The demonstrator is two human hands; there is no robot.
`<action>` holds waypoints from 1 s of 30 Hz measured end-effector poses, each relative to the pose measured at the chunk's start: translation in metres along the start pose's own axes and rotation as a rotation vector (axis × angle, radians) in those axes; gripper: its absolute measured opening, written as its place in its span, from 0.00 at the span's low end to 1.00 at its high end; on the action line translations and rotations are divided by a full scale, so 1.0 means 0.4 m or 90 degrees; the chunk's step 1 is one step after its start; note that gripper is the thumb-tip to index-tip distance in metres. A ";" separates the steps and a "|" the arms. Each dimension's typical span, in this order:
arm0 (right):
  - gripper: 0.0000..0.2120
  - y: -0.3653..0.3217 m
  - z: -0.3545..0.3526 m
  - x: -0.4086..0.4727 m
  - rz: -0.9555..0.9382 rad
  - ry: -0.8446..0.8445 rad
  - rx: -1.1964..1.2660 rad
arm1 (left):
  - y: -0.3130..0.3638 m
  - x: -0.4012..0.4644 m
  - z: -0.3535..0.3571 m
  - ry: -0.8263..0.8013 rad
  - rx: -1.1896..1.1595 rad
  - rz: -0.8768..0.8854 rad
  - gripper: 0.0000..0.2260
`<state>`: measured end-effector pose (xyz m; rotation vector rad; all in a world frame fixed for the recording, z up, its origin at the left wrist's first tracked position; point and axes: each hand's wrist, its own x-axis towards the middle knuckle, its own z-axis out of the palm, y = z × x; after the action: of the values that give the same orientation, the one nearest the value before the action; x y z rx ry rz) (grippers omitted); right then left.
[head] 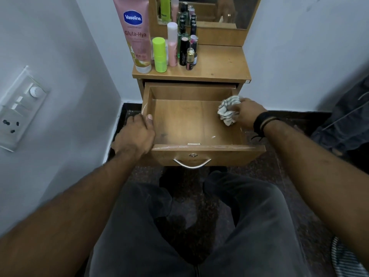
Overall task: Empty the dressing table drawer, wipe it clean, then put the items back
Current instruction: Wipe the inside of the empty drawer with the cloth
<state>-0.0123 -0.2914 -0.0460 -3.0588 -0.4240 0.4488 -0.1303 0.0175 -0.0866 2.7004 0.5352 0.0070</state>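
The wooden drawer [189, 121] of the dressing table stands pulled out, its inside bare. My left hand [135, 134] grips the drawer's left wall near the front corner, thumb inside. My right hand [246, 114] holds a crumpled white striped cloth [227, 112] against the drawer's right inner side. On the tabletop [215, 64] stand the cosmetics: a tall pink Vaseline tube [135, 35], a green bottle [159, 54], a pink bottle [172, 45] and several small dark bottles [188, 50].
A mirror [207, 11] rises behind the bottles. A wall with a switch panel [18, 108] is close on the left. Dark clothing [347, 120] hangs at the right. My knees sit just below the drawer's front handle [191, 163] on a dark floor.
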 end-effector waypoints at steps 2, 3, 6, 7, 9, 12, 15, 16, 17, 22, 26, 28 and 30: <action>0.16 -0.012 -0.002 -0.068 0.011 -0.026 -0.013 | 0.002 0.000 -0.001 0.001 0.008 -0.008 0.28; 0.15 -0.021 -0.003 -0.101 0.018 -0.052 -0.025 | 0.003 0.000 0.000 0.001 0.011 -0.009 0.28; 0.15 -0.042 -0.015 -0.161 0.043 -0.126 -0.078 | 0.001 0.000 -0.003 -0.002 0.007 -0.010 0.28; 0.16 -0.046 -0.020 -0.165 0.055 -0.134 -0.086 | 0.001 0.000 -0.004 -0.005 0.000 -0.011 0.28; 0.16 -0.057 -0.025 -0.155 0.074 -0.139 -0.101 | 0.001 -0.003 -0.008 -0.014 -0.016 -0.014 0.28; 0.13 -0.071 -0.023 -0.114 0.096 -0.113 -0.111 | 0.004 -0.007 -0.016 -0.022 -0.018 -0.024 0.28; 0.08 -0.059 -0.016 -0.060 0.119 -0.020 -0.050 | 0.008 -0.010 -0.017 -0.025 -0.016 -0.026 0.28; 0.09 -0.053 -0.016 -0.039 0.124 -0.002 -0.018 | 0.009 -0.010 -0.016 -0.023 -0.015 -0.027 0.28; 0.11 -0.050 -0.017 -0.016 0.125 0.007 0.006 | 0.009 -0.009 -0.016 -0.022 -0.012 -0.027 0.28; 0.23 -0.032 -0.005 0.066 0.140 0.058 0.046 | 0.005 -0.009 -0.013 -0.023 -0.017 -0.031 0.29; 0.15 -0.047 -0.025 0.044 0.135 -0.021 -0.001 | 0.004 -0.010 -0.012 -0.022 -0.017 -0.034 0.28; 0.14 -0.047 -0.034 0.011 0.124 -0.051 -0.036 | 0.004 -0.009 -0.014 -0.027 -0.020 -0.031 0.28; 0.12 -0.050 -0.040 -0.039 0.105 -0.076 -0.052 | 0.005 -0.008 -0.015 -0.028 -0.022 -0.029 0.28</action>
<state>-0.0276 -0.2760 -0.0252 -3.1716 -0.1974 0.6377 -0.1332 0.0169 -0.0802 2.6472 0.5772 -0.0550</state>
